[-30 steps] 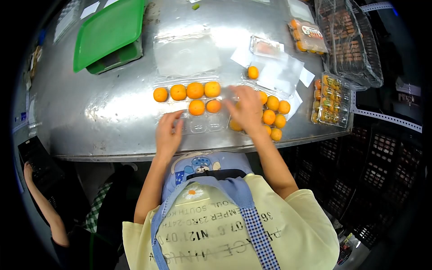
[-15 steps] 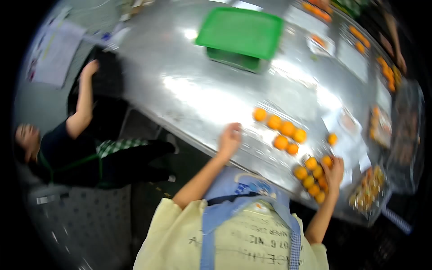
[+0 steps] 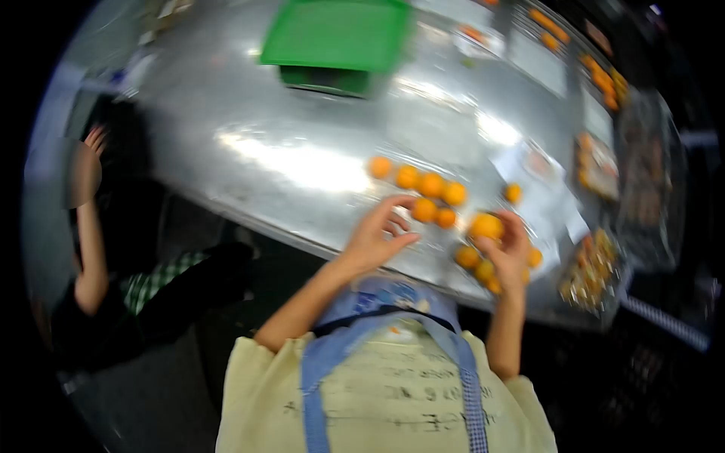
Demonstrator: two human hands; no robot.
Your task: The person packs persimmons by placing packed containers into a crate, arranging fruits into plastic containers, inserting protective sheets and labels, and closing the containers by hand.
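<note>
My right hand (image 3: 507, 248) has its fingers round an orange (image 3: 485, 226), lifted over a cluster of several more oranges (image 3: 467, 257). My left hand (image 3: 380, 235) is open, thumb and fingers apart, low over the steel table. Beside its fingertips several oranges stand in two rows, among them a front orange (image 3: 424, 210) and an end orange (image 3: 380, 167). They seem to sit in a clear plastic tray, whose outline is blurred. One loose orange (image 3: 513, 193) lies to the right, by a sheet of white paper (image 3: 547, 198).
A green lidded box (image 3: 336, 34) stands on the steel table (image 3: 226, 98). To the right are a clear pack of orange-coloured pieces (image 3: 590, 272) and a large clear plastic container (image 3: 646, 181). Further packs line the far right. A person (image 3: 92, 257) is at the left.
My right hand has raised an orange from the cluster and brought it slightly left. My left hand has come closer to the rows of oranges. The whole view has shifted.
</note>
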